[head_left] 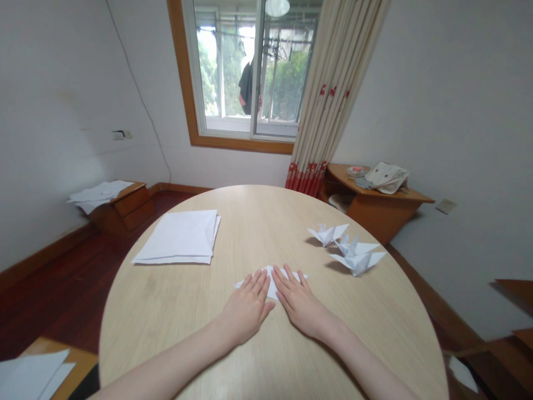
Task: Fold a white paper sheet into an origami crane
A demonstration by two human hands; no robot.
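Folded paper (pixel 271 284) pressed flat under both hands on the near table (pixel 258 222).
Left hand (pixel 245 308) and right hand (pixel 300 303) lie flat, fingers spread, covering most of it. Farther right stand paper cranes (pixel 352 253); farther left, a sheet stack (pixel 179 238).

Soft daylight from the window (pixel 250 72) (overexposed), walls bowed at the edges.

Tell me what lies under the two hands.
A white folded paper lies flat on the round table, pressed by the left hand and right hand. Its middle and folds are covered.
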